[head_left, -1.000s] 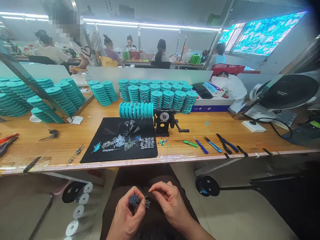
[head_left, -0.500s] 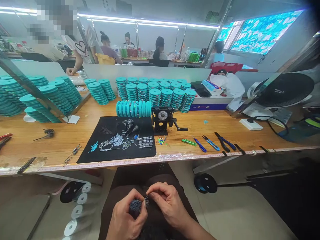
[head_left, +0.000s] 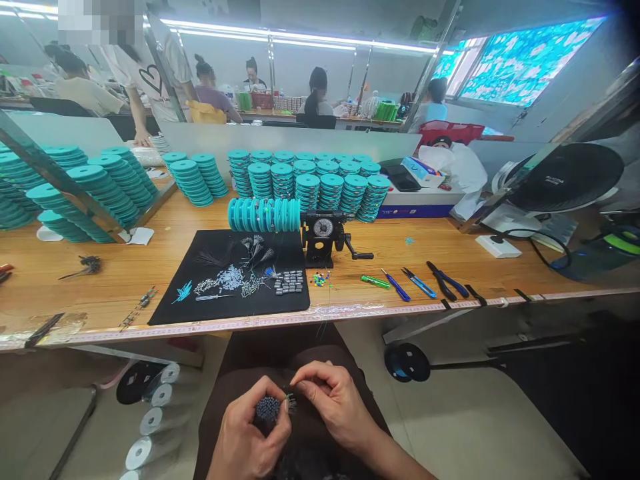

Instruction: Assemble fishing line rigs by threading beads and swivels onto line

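Note:
Over my dark-clothed lap, my left hand (head_left: 250, 427) is closed around a tight bundle of thin grey-blue pieces (head_left: 267, 409), their round ends facing up. By my left thumb tip, fine pale wire-like ends (head_left: 291, 402) stick out from the grip. My right hand (head_left: 333, 403) is just to the right, thumb and forefinger pinched close to those ends. A thin dark strand seems to run between the two hands, too fine to make out clearly. Above my lap, thin line ends hang from the table's front edge.
A black mat (head_left: 175, 293) with small parts lies on the wooden table. Behind it stand a hand-cranked winder (head_left: 320, 233) loaded with turquoise spools (head_left: 265, 215) and stacked spools (head_left: 305, 187). Pliers (head_left: 447, 281) and other small tools lie right. People work beyond a low partition (head_left: 200, 143).
The view has shifted slightly, so the table appears a little further left. My hands keep nearly the same pose, with the right fingertips still by the left thumb.

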{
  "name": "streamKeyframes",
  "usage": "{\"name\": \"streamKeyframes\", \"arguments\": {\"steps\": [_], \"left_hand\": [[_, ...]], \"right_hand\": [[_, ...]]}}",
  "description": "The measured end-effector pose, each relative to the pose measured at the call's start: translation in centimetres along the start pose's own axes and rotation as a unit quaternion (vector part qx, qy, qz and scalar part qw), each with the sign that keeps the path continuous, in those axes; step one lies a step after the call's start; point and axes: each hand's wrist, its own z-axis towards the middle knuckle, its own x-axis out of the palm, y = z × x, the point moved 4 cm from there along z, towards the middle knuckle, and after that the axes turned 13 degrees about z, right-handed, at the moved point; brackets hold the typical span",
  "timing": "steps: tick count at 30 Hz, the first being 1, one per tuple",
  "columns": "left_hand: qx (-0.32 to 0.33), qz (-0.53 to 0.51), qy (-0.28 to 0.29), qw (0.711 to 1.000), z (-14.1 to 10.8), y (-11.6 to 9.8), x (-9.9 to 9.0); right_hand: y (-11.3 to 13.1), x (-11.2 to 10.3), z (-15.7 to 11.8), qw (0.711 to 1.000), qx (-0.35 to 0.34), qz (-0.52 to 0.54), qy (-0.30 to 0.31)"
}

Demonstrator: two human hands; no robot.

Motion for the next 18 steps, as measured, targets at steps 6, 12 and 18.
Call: {"name": "streamKeyframes", "arguments": {"steps": [6, 12, 18], "left_hand": [[0.012, 0.012, -0.002, 1.000, -0.04, 0.02, 0.17], [0.010, 0.011, 0.011, 1.000, -0.02, -0.24, 0.02], [-0.001, -0.009, 0.008, 1.000, 0.02, -0.24, -0.15]], "right_hand": [[0.26, -0.12, -0.06, 1.000, -0.003, -0.010, 0.010], [0.30, -0.23, -0.03, 0.999, -0.010, -0.038, 0.005], [0.29, 0.09, -0.13, 1.000, -0.005, -0.008, 0.009]]}}
